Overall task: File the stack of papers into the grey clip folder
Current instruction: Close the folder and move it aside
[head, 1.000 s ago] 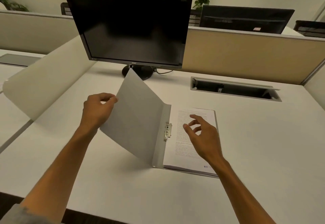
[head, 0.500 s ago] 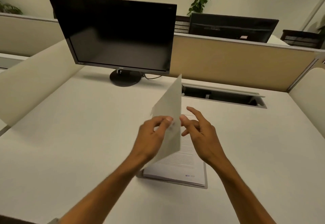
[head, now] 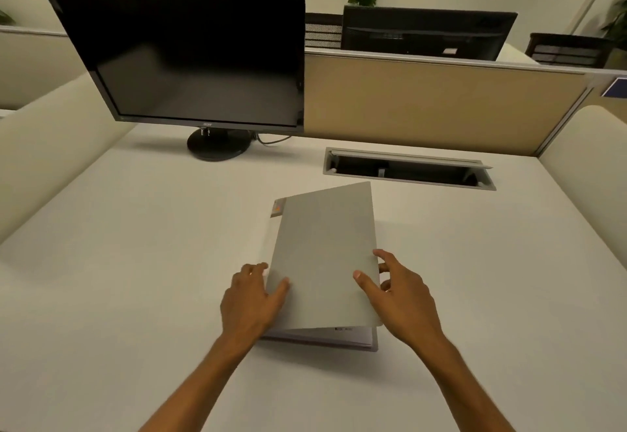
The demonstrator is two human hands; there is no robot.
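The grey clip folder point(head: 325, 255) lies on the white desk point(head: 135, 279) in front of me, its front cover folded over the papers. A strip of the paper stack point(head: 339, 334) shows under the cover's near edge, which sits slightly raised. My left hand point(head: 251, 299) holds the folder's left spine side, thumb on the cover. My right hand point(head: 400, 299) grips the cover's right edge, thumb on top and fingers beside and under it. The clip is hidden under the cover.
A black monitor point(head: 190, 55) on a round stand point(head: 219, 143) stands at the back left. An open cable slot point(head: 407, 168) is cut into the desk behind the folder. Beige partitions point(head: 441, 106) wall the desk at the back and sides.
The cover swung from open at the left, through upright, down over the papers. My right hand went from hovering over the page to gripping the cover's right edge.
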